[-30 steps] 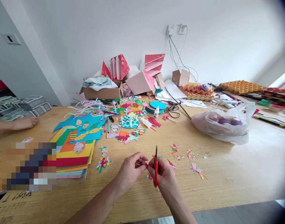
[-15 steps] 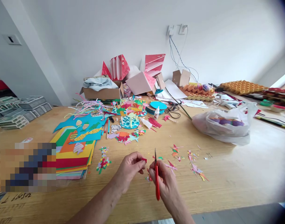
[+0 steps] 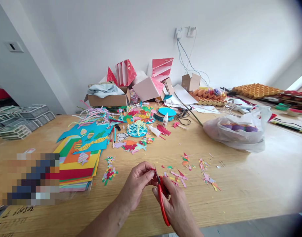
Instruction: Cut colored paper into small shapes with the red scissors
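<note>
My right hand point(image 3: 174, 202) grips red-handled scissors point(image 3: 161, 197), blades pointing up and left toward my other hand. My left hand point(image 3: 137, 184) pinches a small red paper piece point(image 3: 152, 170) between thumb and fingers, right at the scissor tips. Both hands hover just above the wooden table point(image 3: 239, 191) near its front edge. Small coloured paper scraps point(image 3: 180, 176) lie on the table just beyond my hands.
A stack of coloured paper sheets point(image 3: 76, 164) lies at left, with paper fish on a blue sheet point(image 3: 91, 138). Paper craft pieces point(image 3: 136, 128), a glue bottle point(image 3: 165, 119), cardboard boxes point(image 3: 108, 97) and a plastic bag point(image 3: 237, 131) sit farther back.
The scissors tilted left and their tips came onto the red piece in my left hand. Another person's hand at the far left edge went out of view.
</note>
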The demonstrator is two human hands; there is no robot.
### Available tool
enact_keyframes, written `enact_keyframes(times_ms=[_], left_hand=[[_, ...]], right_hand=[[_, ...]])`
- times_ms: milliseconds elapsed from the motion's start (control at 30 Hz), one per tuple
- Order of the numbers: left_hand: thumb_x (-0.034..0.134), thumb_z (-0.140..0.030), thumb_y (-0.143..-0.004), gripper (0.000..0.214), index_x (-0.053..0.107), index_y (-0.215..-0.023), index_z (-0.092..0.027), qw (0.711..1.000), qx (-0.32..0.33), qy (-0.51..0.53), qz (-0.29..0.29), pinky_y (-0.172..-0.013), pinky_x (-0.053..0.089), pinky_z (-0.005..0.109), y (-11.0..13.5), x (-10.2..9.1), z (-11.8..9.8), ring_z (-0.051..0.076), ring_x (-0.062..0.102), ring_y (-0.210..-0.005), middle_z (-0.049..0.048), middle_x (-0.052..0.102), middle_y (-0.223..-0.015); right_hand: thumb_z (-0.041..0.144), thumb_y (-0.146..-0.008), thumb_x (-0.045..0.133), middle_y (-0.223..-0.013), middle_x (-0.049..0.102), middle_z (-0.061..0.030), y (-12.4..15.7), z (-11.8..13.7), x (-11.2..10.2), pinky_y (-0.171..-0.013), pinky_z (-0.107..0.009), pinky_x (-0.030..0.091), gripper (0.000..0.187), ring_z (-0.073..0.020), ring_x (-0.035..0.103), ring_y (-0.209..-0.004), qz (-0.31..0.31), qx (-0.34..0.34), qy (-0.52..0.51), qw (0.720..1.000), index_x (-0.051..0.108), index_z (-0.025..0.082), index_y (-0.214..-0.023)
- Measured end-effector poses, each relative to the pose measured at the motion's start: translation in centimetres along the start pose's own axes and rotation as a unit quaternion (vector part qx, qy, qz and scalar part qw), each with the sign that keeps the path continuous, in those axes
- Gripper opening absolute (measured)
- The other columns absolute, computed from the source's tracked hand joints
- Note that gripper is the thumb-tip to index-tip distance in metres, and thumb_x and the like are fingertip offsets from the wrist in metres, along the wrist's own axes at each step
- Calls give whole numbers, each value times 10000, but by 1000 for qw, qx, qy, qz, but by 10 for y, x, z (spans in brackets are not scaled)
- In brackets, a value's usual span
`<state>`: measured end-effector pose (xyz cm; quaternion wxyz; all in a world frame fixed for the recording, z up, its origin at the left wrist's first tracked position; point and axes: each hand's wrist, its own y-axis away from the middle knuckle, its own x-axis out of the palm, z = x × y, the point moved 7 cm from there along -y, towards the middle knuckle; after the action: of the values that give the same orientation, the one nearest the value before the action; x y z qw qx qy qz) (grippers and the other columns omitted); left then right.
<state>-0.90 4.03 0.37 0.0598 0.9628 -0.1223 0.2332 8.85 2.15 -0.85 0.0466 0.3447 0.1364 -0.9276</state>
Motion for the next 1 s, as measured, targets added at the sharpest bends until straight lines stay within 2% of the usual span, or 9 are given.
enact_keyframes(times_ms=[300, 500, 1000], left_hand=[[569, -230, -723, 104, 544, -703, -132, 999, -18, -35, 13, -645, 439, 261, 0, 1, 1, 108, 524, -620, 8, 562, -674], [602, -273, -694, 148, 554, -694, -133, 997, -23, -72, -2, -630, 433, 250, 0, -2, 2, 109, 535, -602, 3, 568, -645], [600, -266, -698, 143, 548, -691, -133, 996, -23, -84, -23, -603, 425, 225, 1, -7, 2, 105, 537, -612, 4, 574, -638]], right_hand=[[351, -757, 495, -484, 420, 44, 4, -8, -1, -436, -197, 278, 283, -104, 386, -444, 6, -3, 16, 1000, 340, 211, -566], [382, -764, 482, -460, 396, 52, 5, -9, -2, -413, -194, 265, 307, -91, 353, -415, 5, -9, 22, 1000, 354, 209, -545], [439, -752, 477, -444, 345, 60, 10, -16, 0, -399, -193, 244, 372, -80, 311, -400, 19, 1, 32, 999, 320, 207, -507]])
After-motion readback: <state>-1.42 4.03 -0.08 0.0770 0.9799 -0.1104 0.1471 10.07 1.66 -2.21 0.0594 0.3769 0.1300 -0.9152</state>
